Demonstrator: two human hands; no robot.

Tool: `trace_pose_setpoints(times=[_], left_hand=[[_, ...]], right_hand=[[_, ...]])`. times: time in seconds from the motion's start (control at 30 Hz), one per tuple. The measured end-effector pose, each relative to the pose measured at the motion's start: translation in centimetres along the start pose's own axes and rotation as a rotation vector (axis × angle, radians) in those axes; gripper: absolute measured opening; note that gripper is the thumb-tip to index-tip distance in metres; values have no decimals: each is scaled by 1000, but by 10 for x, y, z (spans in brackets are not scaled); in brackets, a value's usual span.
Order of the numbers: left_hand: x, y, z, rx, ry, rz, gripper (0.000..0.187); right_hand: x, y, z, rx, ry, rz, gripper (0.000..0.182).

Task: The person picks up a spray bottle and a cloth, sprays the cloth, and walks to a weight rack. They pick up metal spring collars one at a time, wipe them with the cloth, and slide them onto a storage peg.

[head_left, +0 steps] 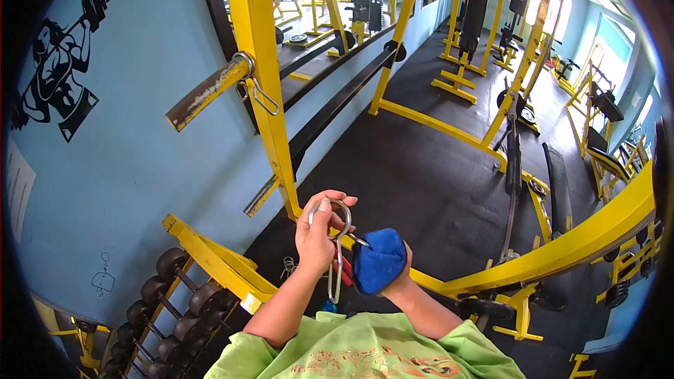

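Held up in front of my chest is a metal spring collar (340, 221), its round coil pinched between the thumb and fingers of my left hand (316, 238). One long wire handle hangs down from the coil, and the other reaches toward a blue cloth (379, 261). That cloth is bunched in my right hand (401, 282), right at the collar's wire end. It hides most of the right fingers. Something red (345, 268) shows behind the collar's lower handle.
A similar collar (261, 95) hangs on the worn peg (209, 94) of a yellow rack post (261, 42). Dumbbells (172, 263) fill a rack at lower left. A curved yellow frame (562, 245) crosses the right side. More gym machines (472, 24) stand farther back.
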State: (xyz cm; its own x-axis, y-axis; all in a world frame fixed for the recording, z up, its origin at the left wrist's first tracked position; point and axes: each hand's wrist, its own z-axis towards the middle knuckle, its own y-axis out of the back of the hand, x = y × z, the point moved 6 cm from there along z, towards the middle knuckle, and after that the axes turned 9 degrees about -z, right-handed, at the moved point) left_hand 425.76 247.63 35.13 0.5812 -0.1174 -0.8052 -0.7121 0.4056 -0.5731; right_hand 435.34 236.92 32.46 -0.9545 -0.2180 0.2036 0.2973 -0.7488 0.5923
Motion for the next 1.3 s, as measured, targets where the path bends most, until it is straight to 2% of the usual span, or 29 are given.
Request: trace_pose_setpoints(times=[0.07, 0.2, 0.23, 0.27, 0.3, 0.37, 0.43, 0.47, 0.5, 0.53, 0.6, 0.67, 0.73, 0.77, 0.83, 0.87, 0.97, 1.03, 1.07, 1.1, 1.13, 1.17, 1.2, 1.27, 1.3], left_hand=[[-10, -5, 0, 5, -55, 42, 28], [-27, 0, 7, -70, -117, -1, 33], [-31, 9, 12, -132, -134, -101, 32], [-34, 11, 14, -110, -116, -143, 31], [-33, 18, 18, -131, -78, -244, 32], [-33, 30, 23, -159, -40, -343, 33], [-41, 30, 28, -43, -31, -375, 35], [-43, 33, 27, -52, -45, -374, 35], [-40, 34, 18, -25, -13, -361, 37], [-38, 33, 14, 10, 10, -350, 38], [-32, 40, 11, 28, 12, -269, 41], [-25, 39, 5, 63, 44, -313, 42], [-18, 31, -1, 178, 66, -320, 40], [-12, 33, -2, 149, 66, -229, 39], [-22, 33, 1, 250, 38, -91, 29], [-24, 36, -1, 295, 55, -77, 26], [-48, 61, -9, 323, 151, 6, 23], [-67, 81, -8, 357, 121, -15, 23], [-75, 88, -9, 404, 114, -34, 23], [-82, 99, -6, 339, 149, -48, 21], [-94, 105, -1, 300, 84, -19, 19], [-104, 110, 3, 290, 80, -1, 18], [-115, 115, 7, 284, 74, 18, 17], [-138, 120, 19, 308, 12, 86, 18], [-148, 124, 25, 326, 26, 60, 18]], right_hand=[[6, 1, 13, 81, -24, -73, 15], [-9, -27, -9, -29, -64, 85, 17], [-14, -38, -19, 80, -78, 37, 18], [-16, -46, -28, 190, -87, -11, 18], [-12, -44, -34, 194, -75, -9, 18], [0, -46, -56, 350, -72, 60, 17], [0, -41, -74, 325, 14, 91, 15], [-2, -36, -78, 300, 81, 121, 14], [6, 1, -59, 224, 68, 148, 12], [0, 4, -48, 228, 81, 158, 12], [-13, 6, -23, 180, -65, 695, 10], [-4, 11, -7, 202, -30, 728, 12], [2, -3, 0, 179, -171, 953, 17], [13, -10, -2, 196, -140, 976, 17], [25, -56, -27, 439, -923, 1897, 20], [33, -63, -35, 533, -1044, 1887, 20], [28, -89, -56, 622, -914, 1888, 14], [31, -84, -40, 738, -184, 886, 13], [35, -90, -37, 743, -185, 888, 13], [45, -90, -20, 671, -158, 949, 11], [53, -89, -2, 596, -130, 1002, 12], [71, -81, 17, 464, 94, 680, 16], [81, -89, 23, 460, 91, 669, 16], [76, -130, 18, 617, -675, 1094, 29], [87, -137, 33, 606, -676, 1086, 29]])
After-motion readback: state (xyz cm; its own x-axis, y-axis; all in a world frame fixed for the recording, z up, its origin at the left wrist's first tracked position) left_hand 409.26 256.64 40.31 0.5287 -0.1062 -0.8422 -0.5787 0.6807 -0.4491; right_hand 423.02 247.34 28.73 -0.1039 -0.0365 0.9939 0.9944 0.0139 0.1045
